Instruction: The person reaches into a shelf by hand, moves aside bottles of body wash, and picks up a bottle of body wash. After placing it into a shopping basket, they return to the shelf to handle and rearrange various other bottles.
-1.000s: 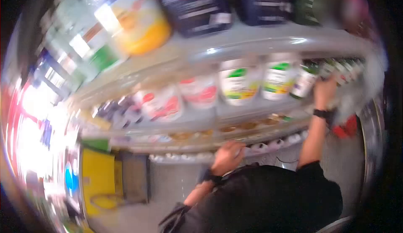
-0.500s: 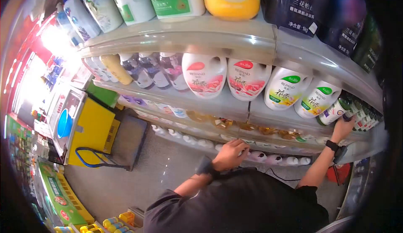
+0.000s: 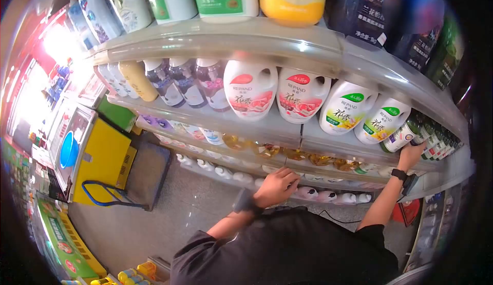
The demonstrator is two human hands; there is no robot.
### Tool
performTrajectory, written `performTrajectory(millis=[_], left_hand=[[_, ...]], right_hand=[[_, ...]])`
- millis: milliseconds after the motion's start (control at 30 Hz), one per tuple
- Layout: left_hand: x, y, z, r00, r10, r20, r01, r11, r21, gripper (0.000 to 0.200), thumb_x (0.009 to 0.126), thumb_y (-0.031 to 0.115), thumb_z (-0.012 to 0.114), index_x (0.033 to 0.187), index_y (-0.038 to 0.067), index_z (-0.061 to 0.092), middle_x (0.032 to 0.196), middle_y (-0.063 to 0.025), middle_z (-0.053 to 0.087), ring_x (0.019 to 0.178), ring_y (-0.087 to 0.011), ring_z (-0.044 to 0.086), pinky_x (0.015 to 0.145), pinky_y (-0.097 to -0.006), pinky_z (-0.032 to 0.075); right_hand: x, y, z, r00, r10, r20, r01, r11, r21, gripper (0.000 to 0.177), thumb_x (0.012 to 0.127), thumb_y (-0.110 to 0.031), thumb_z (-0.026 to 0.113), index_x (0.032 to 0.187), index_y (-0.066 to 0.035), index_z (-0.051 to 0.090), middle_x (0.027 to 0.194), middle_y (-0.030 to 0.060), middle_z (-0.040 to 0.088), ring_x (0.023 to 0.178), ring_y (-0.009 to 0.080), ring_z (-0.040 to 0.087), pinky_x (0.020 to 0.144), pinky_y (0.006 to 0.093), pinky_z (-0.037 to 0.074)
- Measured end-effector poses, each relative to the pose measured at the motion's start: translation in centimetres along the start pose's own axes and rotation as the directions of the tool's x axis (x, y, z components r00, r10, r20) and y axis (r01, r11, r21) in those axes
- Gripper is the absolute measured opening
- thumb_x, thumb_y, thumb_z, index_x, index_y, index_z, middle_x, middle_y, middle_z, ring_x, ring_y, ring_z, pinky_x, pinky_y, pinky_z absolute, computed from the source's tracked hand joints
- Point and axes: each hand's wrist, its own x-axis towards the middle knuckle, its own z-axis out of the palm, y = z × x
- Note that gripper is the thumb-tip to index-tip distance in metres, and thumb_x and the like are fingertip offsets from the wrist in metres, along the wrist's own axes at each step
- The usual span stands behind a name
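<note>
My right hand [image 3: 411, 156] reaches into the middle shelf at the right. Its fingers close on the lower part of a dark-green bottle [image 3: 420, 134], though the fingertips are partly hidden. Just left of it stands a dark bottle with a white label [image 3: 398, 140]. Similar dark-green bottles with white labels [image 3: 436, 149] line up to the right. My left hand [image 3: 278, 187] hovers in front of the lower shelves with loosely bent fingers and nothing in it. White bottles with green labels [image 3: 345, 108] and white bottles with red labels [image 3: 250, 92] stand along the middle shelf.
Large bottles, among them a yellow one [image 3: 292, 0], fill the upper shelf [image 3: 215, 41]. Amber bottles [image 3: 267, 150] sit on the shelf below. Left on the floor are a flat trolley with a blue handle [image 3: 110, 195] and a yellow cabinet [image 3: 102, 154] bearing a blue basin [image 3: 69, 149].
The view has shifted slightly. My right hand is still among the dark-green bottles at the right, and my left hand stays before the lower shelves with its fingers slightly more spread.
</note>
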Motion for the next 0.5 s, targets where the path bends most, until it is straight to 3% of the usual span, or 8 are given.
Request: performTrajectory(millis=[67, 167, 267, 333, 400, 433, 467, 500], left_hand=[[-0.8, -0.4, -0.1, 0.999, -0.032, -0.036, 0.031, 0.999, -0.019, 0.012, 0.086, 0.008, 0.067, 0.098, 0.006, 0.068, 0.094, -0.0118, 0.066, 0.091, -0.0341, 0.064, 0.078, -0.0428, 0.053], [-1.3, -1.1, -1.1, 0.991, -0.120, -0.055, 0.122, 0.992, 0.027, 0.013, 0.085, 0.009, 0.067, 0.097, 0.006, 0.068, 0.094, -0.0126, 0.067, 0.091, -0.0345, 0.064, 0.077, -0.0426, 0.053], [-1.1, -1.4, -3.9, 0.975, -0.194, -0.110, 0.206, 0.972, 0.117, 0.014, 0.085, 0.010, 0.068, 0.097, 0.005, 0.068, 0.095, -0.0132, 0.067, 0.091, -0.0352, 0.064, 0.078, -0.0440, 0.053], [-1.3, -4.5, -6.3, 0.961, -0.122, -0.248, 0.171, 0.967, 0.191, 0.013, 0.085, 0.010, 0.068, 0.097, 0.006, 0.069, 0.096, -0.0128, 0.068, 0.091, -0.0340, 0.064, 0.078, -0.0436, 0.052], [-0.9, -6.6, -11.2, 0.899, -0.104, -0.425, 0.268, 0.899, 0.347, 0.015, 0.083, 0.007, 0.068, 0.098, 0.005, 0.068, 0.097, -0.0127, 0.068, 0.092, -0.0325, 0.064, 0.078, -0.0418, 0.051], [0.4, -4.9, -14.8, 0.824, 0.065, -0.562, 0.254, 0.845, 0.470, 0.020, 0.081, 0.002, 0.068, 0.101, 0.004, 0.067, 0.096, -0.0123, 0.068, 0.092, -0.0304, 0.064, 0.079, -0.0390, 0.050], [0.3, -7.6, -17.2, 0.690, 0.063, -0.721, 0.305, 0.878, 0.369, 0.022, 0.081, -0.001, 0.068, 0.102, 0.002, 0.064, 0.099, -0.0124, 0.067, 0.093, -0.0290, 0.063, 0.081, -0.0381, 0.049], [1.0, -8.3, -20.7, 0.614, 0.116, -0.780, 0.222, 0.924, 0.312, 0.025, 0.084, 0.002, 0.067, 0.108, 0.002, 0.063, 0.099, -0.0119, 0.065, 0.093, -0.0267, 0.061, 0.082, -0.0402, 0.050]], right_hand=[[0.0, 1.3, 0.8, 0.997, -0.068, -0.043, 0.070, 0.996, 0.051, 0.082, 0.081, -0.042, 0.077, 0.145, -0.004, 0.043, 0.136, 0.0196, 0.058, 0.121, 0.0394, 0.057, 0.097, 0.0444, 0.046], [-0.1, 1.7, 0.9, 0.997, -0.048, -0.052, 0.047, 0.998, -0.031, 0.082, 0.081, -0.041, 0.077, 0.146, -0.004, 0.042, 0.138, 0.0190, 0.057, 0.122, 0.0386, 0.057, 0.098, 0.0436, 0.045], [0.1, 1.8, 0.7, 0.999, -0.033, 0.012, 0.032, 0.999, 0.006, 0.081, 0.082, -0.038, 0.077, 0.146, -0.002, 0.042, 0.139, 0.0196, 0.056, 0.124, 0.0370, 0.056, 0.100, 0.0426, 0.044], [0.7, 3.5, 1.0, 0.993, -0.107, 0.058, 0.099, 0.986, 0.133, 0.079, 0.085, -0.033, 0.076, 0.147, 0.002, 0.039, 0.143, 0.0203, 0.052, 0.127, 0.0331, 0.054, 0.103, 0.0403, 0.041], [1.1, 5.2, 1.2, 0.982, -0.136, 0.130, 0.078, 0.925, 0.373, 0.076, 0.088, -0.025, 0.074, 0.148, 0.002, 0.037, 0.144, 0.0193, 0.050, 0.128, 0.0301, 0.053, 0.106, 0.0384, 0.040], [2.1, 7.4, 2.3, 0.974, -0.164, 0.159, 0.055, 0.843, 0.534, 0.074, 0.089, -0.020, 0.074, 0.148, 0.002, 0.036, 0.144, 0.0186, 0.050, 0.128, 0.0287, 0.053, 0.107, 0.0373, 0.039], [2.7, 8.7, 2.9, 0.968, -0.201, 0.152, 0.065, 0.782, 0.620, 0.070, 0.089, -0.009, 0.072, 0.149, 0.003, 0.036, 0.144, 0.0179, 0.050, 0.128, 0.0274, 0.052, 0.108, 0.0366, 0.038], [2.9, 9.4, 3.0, 0.966, -0.212, 0.145, 0.086, 0.799, 0.595, 0.070, 0.090, -0.008, 0.071, 0.149, 0.003, 0.035, 0.144, 0.0182, 0.049, 0.127, 0.0265, 0.052, 0.108, 0.0355, 0.038]])
